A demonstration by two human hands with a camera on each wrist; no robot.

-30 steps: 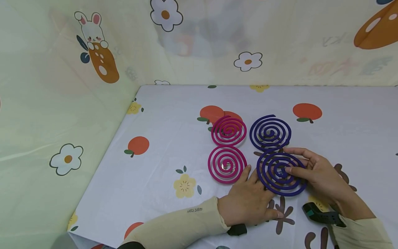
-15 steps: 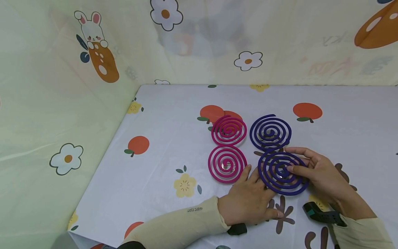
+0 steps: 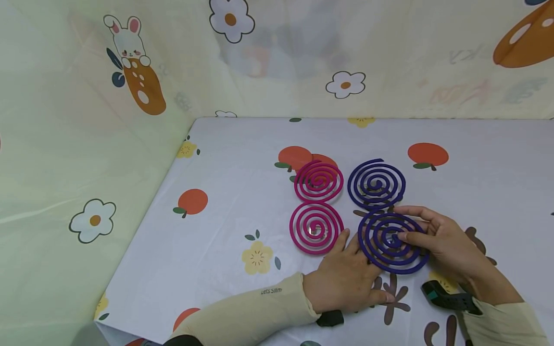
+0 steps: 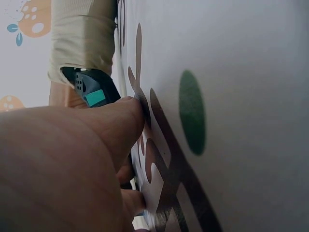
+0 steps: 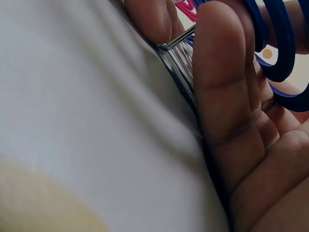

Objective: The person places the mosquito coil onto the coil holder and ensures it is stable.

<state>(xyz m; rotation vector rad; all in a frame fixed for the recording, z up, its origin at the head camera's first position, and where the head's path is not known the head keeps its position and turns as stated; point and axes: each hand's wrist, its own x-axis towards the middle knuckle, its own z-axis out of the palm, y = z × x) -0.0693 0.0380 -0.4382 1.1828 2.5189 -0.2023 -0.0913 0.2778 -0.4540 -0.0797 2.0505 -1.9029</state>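
Note:
In the head view my right hand [image 3: 450,245] pinches the lower navy-blue spiral coil [image 3: 391,262], thumb near its centre, other fingers behind and beneath it. Bands of that blue coil [image 5: 280,43] curve over the fingers in the right wrist view. My left hand [image 3: 348,278] lies low on the cloth, its fingers reaching partly under the blue coil's near left edge. A thin shiny metallic piece [image 5: 181,67] shows beneath the coil between fingertips; I cannot tell what it is. Beyond the held coil lies an upper blue spiral coil [image 3: 376,166].
Left of the blue coils, two magenta spiral coils, an upper one [image 3: 318,198] and a lower one [image 3: 316,251], lie in line, the lower beside my left fingertips. A white printed cloth [image 3: 207,259] covers the table. Printed curtains [image 3: 285,96] hang behind and at left.
The lower blue coil shifts slightly right, then back left, tilting a little in my right hand. My left hand and the other coils stay in place.

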